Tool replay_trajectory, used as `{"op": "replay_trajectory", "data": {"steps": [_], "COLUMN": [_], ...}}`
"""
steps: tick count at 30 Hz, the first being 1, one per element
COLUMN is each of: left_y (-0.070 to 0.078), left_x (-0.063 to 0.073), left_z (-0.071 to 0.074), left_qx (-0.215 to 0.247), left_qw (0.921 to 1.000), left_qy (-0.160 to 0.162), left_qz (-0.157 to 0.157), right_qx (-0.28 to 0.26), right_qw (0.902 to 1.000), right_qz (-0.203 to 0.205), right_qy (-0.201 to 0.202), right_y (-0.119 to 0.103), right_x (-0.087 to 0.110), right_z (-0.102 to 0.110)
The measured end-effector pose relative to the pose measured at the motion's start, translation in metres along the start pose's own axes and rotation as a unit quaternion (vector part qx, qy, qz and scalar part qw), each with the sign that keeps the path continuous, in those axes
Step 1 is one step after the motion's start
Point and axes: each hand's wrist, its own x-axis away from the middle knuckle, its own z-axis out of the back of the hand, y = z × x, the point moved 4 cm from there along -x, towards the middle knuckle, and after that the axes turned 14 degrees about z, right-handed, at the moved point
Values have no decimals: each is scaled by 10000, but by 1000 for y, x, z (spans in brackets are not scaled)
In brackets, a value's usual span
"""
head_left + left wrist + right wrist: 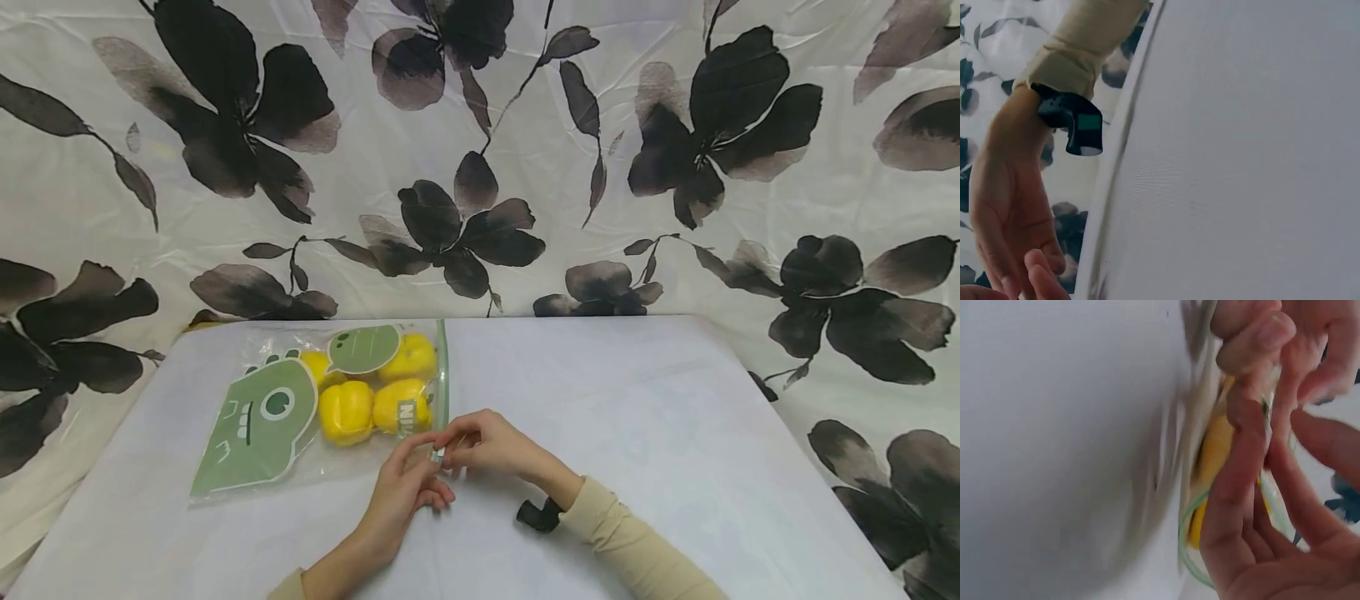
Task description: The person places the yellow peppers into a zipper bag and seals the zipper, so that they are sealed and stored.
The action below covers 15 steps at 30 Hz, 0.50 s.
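A clear zip bag (258, 425) with a green dinosaur print lies on the table, its green-edged mouth toward the right. Several yellow bell peppers (347, 412) are inside it. At the near corner of the mouth, my left hand (405, 492) pinches the edge between thumb and forefinger, other fingers loosely curled. Close against it, my right hand (491, 446) pinches the same edge from the right. The right wrist view shows the green rim (1185, 540) bowed apart beyond the fingers, yellow peppers behind it.
The white-covered table (637, 400) extends right of the bag. A black wrist camera (538, 515) is strapped at the right sleeve's cuff. Behind the table hangs a white cloth (585, 275) with dark flowers.
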Motion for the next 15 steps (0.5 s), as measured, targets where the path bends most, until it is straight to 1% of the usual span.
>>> {"op": "replay_trajectory", "data": {"steps": [2, 7, 15], "left_y": [-1, -4, -6], "left_x": [-4, -12, -16], "left_z": [0, 1, 4], "left_qx": [-11, 160, 92], "left_qw": [9999, 9996, 9978], "left_qy": [45, 35, -131], "left_qz": [-104, -243, -649], "right_qx": [61, 209, -45], "right_qw": [9998, 9976, 9945], "right_qz": [-31, -151, -402], "right_qy": [196, 648, 965], "right_y": [0, 4, 9], "right_x": [0, 0, 3], "right_z": [-1, -3, -4]}}
